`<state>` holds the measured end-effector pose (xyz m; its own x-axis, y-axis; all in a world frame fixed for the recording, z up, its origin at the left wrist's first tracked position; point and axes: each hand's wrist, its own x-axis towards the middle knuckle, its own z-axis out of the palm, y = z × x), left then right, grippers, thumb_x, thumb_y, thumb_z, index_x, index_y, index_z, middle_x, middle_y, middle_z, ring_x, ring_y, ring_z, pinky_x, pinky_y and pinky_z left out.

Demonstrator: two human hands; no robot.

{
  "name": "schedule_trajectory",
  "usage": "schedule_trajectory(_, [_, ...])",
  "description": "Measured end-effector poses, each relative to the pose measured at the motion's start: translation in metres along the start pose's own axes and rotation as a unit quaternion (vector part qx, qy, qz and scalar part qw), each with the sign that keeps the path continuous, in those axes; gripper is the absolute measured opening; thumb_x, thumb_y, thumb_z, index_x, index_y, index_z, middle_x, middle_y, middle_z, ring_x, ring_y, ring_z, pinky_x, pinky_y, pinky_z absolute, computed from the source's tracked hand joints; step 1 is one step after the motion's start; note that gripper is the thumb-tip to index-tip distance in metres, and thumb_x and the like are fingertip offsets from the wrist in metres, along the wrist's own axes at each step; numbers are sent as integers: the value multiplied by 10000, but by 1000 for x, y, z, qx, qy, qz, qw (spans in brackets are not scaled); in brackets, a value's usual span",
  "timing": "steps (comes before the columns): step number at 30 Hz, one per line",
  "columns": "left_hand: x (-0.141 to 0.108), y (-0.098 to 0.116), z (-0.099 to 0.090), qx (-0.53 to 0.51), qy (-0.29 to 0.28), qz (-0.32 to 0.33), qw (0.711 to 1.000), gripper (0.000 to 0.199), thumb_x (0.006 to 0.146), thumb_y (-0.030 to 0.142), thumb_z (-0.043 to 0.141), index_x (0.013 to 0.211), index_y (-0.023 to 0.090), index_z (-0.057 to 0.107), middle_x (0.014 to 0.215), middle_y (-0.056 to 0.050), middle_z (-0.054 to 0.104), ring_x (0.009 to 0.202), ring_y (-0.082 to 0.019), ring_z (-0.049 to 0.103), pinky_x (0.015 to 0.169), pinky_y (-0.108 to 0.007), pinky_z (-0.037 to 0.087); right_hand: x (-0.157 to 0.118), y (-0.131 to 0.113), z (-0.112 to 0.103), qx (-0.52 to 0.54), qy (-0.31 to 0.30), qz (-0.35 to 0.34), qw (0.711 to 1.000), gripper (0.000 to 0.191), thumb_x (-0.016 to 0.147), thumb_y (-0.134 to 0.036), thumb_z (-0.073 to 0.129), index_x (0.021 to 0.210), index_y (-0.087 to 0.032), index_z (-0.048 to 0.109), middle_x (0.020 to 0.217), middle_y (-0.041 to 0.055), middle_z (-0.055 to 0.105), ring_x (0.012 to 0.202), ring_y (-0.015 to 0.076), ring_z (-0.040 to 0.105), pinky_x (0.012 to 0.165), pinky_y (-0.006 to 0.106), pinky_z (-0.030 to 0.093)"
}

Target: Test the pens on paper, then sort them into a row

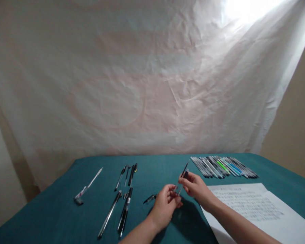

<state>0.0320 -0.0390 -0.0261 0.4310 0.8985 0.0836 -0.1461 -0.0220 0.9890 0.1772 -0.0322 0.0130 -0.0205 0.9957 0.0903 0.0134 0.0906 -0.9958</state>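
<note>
Forearms enter from six o'clock and meet over the teal-clothed counter (pixel 66 210). The left hand (pixel 165 203) curls its fingers shut around the lower end of a slim dark plastic pen (pixel 183 173), while the right hand (pixel 195 186) pinches the barrel higher up, wrist bent inward; the pen tilts towards one o'clock above the cloth. It looks light, stiff and smooth, best pinched mid-barrel, as its small parts could slip. A small dark pen piece (pixel 149 198) lies at the left hand's nine o'clock. A printed white paper sheet (pixel 256 206) lies at three o'clock. Loose black and silver pens (pixel 122 203) lie at nine, a row of coloured pens (pixel 223 166) at one.
</note>
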Motion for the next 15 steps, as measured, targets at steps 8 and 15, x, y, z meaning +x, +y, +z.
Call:
schedule_trajectory(8, [-4,12,4,101,-20,15,995,215,750,202,507,931,111,580,837,-65,609,704,-145,578,663,-271,453,10,-39,-53,48,115,-87,988,231,714,-381,585,745,-158,532,475,-75,396,390,35,298,375,163,213])
schedule_trajectory(15, [-4,10,2,104,-21,17,994,231,746,211,507,942,111,577,833,-64,610,702,-140,578,664,-269,456,9,-43,-55,3,108,-102,989,217,701,-360,587,718,-149,540,460,-73,392,390,42,309,376,169,223])
